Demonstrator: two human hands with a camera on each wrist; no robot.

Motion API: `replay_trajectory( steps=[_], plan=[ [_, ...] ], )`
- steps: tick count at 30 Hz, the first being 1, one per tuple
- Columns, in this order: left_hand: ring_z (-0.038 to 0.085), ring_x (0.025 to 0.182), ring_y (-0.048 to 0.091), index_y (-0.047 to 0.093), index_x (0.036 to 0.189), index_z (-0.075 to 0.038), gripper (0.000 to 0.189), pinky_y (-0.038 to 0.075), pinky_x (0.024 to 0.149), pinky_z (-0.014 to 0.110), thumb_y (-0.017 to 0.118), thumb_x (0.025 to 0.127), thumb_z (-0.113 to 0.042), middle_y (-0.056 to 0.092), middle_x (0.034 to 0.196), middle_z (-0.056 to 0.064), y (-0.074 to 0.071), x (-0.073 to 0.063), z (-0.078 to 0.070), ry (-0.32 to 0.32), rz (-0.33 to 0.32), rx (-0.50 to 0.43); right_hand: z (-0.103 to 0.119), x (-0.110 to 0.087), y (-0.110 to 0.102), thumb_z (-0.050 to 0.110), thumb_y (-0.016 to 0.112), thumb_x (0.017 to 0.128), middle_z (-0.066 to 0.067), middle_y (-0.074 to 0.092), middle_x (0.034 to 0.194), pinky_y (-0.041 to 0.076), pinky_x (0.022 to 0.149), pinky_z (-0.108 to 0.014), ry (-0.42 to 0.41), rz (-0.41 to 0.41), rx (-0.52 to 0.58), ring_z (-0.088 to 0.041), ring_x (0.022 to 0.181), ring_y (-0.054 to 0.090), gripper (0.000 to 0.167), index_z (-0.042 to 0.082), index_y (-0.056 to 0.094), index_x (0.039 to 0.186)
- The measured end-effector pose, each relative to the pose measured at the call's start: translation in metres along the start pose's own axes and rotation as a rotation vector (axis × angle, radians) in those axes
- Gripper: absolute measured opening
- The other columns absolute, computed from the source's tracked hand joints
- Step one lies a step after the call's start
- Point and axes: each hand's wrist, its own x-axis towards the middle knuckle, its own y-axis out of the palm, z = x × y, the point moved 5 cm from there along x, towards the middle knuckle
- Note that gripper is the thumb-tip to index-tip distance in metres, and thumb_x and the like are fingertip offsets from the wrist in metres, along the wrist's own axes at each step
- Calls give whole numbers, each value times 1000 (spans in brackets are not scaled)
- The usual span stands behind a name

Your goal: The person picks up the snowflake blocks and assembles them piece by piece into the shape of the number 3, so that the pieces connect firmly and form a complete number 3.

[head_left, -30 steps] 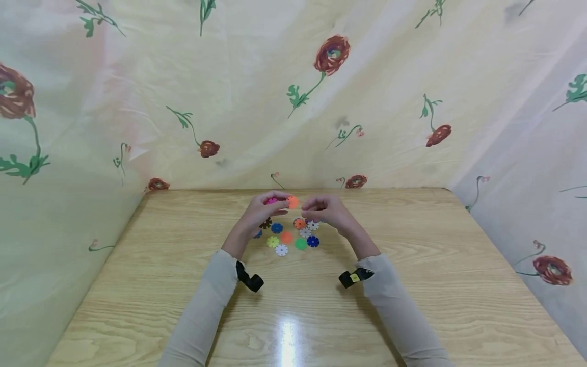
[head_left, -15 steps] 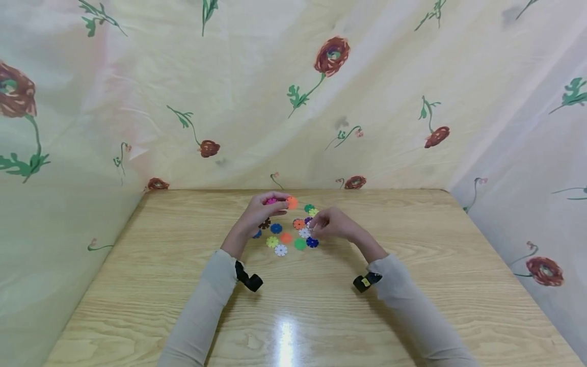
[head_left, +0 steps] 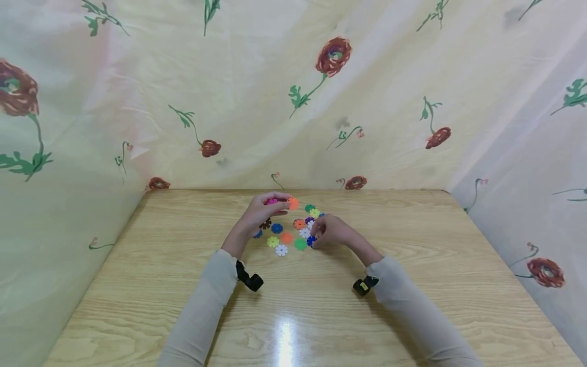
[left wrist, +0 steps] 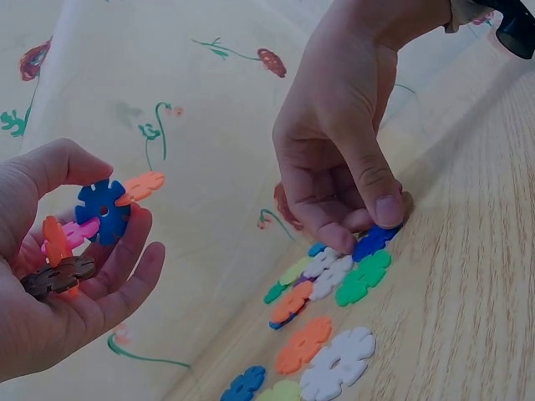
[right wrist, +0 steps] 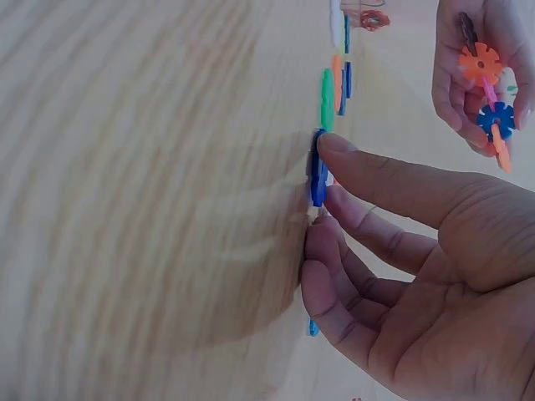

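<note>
A: Your left hand [head_left: 259, 211], left of centre in the head view, is curled round a chain of discs [left wrist: 102, 213], the thumb set against the blue one.

B: Plastic-looking, thin and flat, with slots cut into their rims and pushed into one another at angles. You have brown, orange, pink, blue and orange in it.

A: Your right hand [head_left: 335, 230], right of centre, pinches a dark blue disc [right wrist: 318, 175] between thumb and index finger, low at the wood. Your right wrist view shows it edge-on, slim as a coin.

B: Just beside it you have a bright green disc [left wrist: 364, 277]. Towards the bottom of your left wrist view come an orange disc [left wrist: 303, 344] and a white disc [left wrist: 338, 365], petal-edged with a small hole at the centre.

A: Your cuffs carry black wrist cameras; the right camera [head_left: 362, 287] bears a yellow patch, too small to read.

B: Under everything is your counter [head_left: 174, 270], pale wood grain with a glare at bottom centre. Behind it hangs creased cream cloth [head_left: 257, 92], printed with red flowers and green stems.
</note>
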Motion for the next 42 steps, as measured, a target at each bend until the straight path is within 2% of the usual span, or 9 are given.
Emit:
replay_trajectory(
  steps=[10, 15, 18, 27, 33, 36, 38, 40, 42],
  plan=[
    [25, 111, 69, 67, 126, 2, 29, 53, 107, 47, 63, 101, -12, 68, 118, 7, -1, 1, 4, 12, 0, -22, 0, 1, 0, 1, 85, 79, -5, 59, 80, 44, 66, -25, -4, -17, 18, -16, 75, 53, 21, 1, 68, 91],
    [19, 108, 68, 65, 126, 2, 28, 52, 108, 47, 61, 102, -12, 67, 118, 6, -2, 1, 4, -11, -14, -35, 0, 3, -3, 0, 79, 84, -4, 61, 79, 46, 62, -23, -55, -34, 27, -15, 72, 54, 14, 3, 67, 90],
    [14, 106, 67, 63, 128, 3, 29, 49, 111, 51, 60, 103, -12, 65, 121, 8, -2, 2, 5, -28, -24, -55, 3, 4, -9, 1, 77, 87, -3, 60, 79, 46, 62, -24, -70, -75, 61, -14, 71, 53, 11, 3, 69, 93],
    [20, 111, 65, 60, 131, 2, 31, 46, 113, 53, 58, 104, -11, 62, 123, 9, -3, 3, 5, -54, -52, -115, 22, 4, -26, 10, 72, 94, -8, 67, 89, 58, 74, -36, -86, -237, 285, -29, 85, 66, 21, -1, 71, 112],
    [21, 110, 67, 57, 134, 0, 33, 43, 115, 56, 57, 105, -15, 61, 126, 8, -3, 2, 4, -82, -65, -116, 36, 7, -30, 13, 74, 95, -11, 71, 95, 60, 79, -36, -131, -359, 394, -24, 86, 68, 20, -1, 69, 108],
    [25, 113, 67, 56, 135, -1, 33, 42, 116, 57, 56, 105, -16, 61, 123, 6, -4, 2, 4, -82, -69, -121, 41, 9, -29, 11, 74, 94, -14, 73, 96, 61, 78, -32, -179, -405, 433, -31, 87, 70, 18, -2, 70, 105],
    [24, 114, 65, 56, 134, -1, 33, 47, 112, 51, 56, 105, -16, 61, 120, 5, -4, 2, 3, -78, -71, -124, 44, 9, -29, 9, 75, 93, -18, 73, 96, 59, 72, -22, -209, -430, 448, -39, 89, 69, 17, -4, 70, 103],
    [26, 118, 65, 56, 135, -4, 33, 58, 97, 37, 56, 105, -19, 61, 121, 3, -5, 2, 3, -89, -77, -102, 46, 9, -28, 9, 75, 93, -21, 72, 97, 57, 69, -18, -226, -446, 458, -43, 92, 68, 17, -5, 71, 103],
    [26, 117, 66, 56, 136, -6, 34, 57, 77, 25, 57, 105, -22, 62, 122, 3, -6, 1, 3, -101, -81, -90, 47, 9, -27, 8, 76, 92, -23, 72, 98, 56, 68, -18, -240, -461, 452, -43, 91, 68, 17, -5, 71, 102]
  ],
)
